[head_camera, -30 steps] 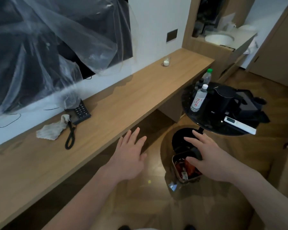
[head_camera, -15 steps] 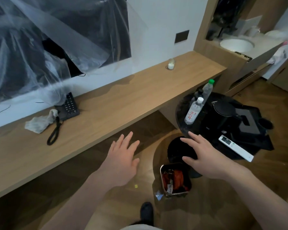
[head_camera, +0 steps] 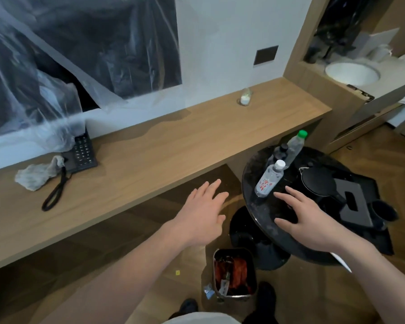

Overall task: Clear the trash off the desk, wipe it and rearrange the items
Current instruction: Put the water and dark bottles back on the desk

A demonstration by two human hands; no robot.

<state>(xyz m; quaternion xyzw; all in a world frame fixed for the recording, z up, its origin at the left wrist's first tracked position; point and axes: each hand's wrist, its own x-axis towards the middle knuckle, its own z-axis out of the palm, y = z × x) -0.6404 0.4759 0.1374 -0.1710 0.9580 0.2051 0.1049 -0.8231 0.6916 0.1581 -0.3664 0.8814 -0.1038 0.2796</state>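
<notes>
Both hands are spread wide and hold nothing: the left hand (head_camera: 202, 219) hangs in the air just in front of the long wooden table (head_camera: 173, 146), and the right hand (head_camera: 311, 220) hovers over the edge of the little round black table (head_camera: 250, 174), near the water bottle (head_camera: 269, 178). Just below the hands sits the trash bin (head_camera: 234, 272) on the floor, already holding red wrappers, so the trash step looks about done. I think wiping comes next, which means reaching far left of the left hand for the gray rag (head_camera: 36, 175) beside the phone (head_camera: 82, 152).
</notes>
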